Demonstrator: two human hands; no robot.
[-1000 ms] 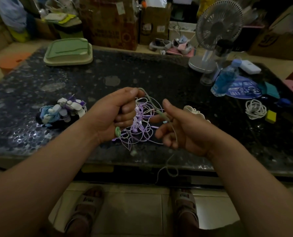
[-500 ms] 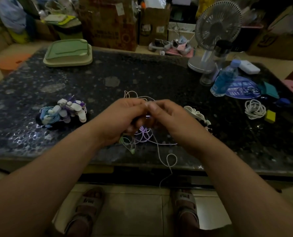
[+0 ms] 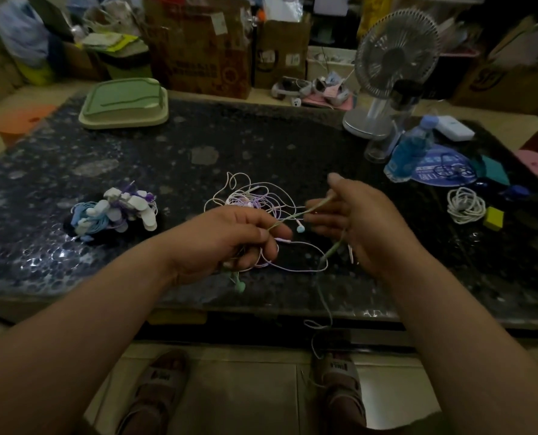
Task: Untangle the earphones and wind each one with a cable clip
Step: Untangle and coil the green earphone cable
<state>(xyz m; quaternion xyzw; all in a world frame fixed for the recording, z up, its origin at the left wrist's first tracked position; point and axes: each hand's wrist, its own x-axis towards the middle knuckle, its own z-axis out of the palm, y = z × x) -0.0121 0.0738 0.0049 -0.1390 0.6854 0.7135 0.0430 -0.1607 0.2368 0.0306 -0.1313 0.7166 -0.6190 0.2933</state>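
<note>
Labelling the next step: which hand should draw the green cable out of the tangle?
Right. The right hand pinches the green cable away from the tangle, with room to draw outward. The left hand grips it next to the tangle, so probably anchors better.

The scene is dim and underexposed. The dark surface (image 3: 261, 146) shows faint glints at left, the right hand (image 3: 365, 221) is motion-blurred, and the edges bow outward.
</note>
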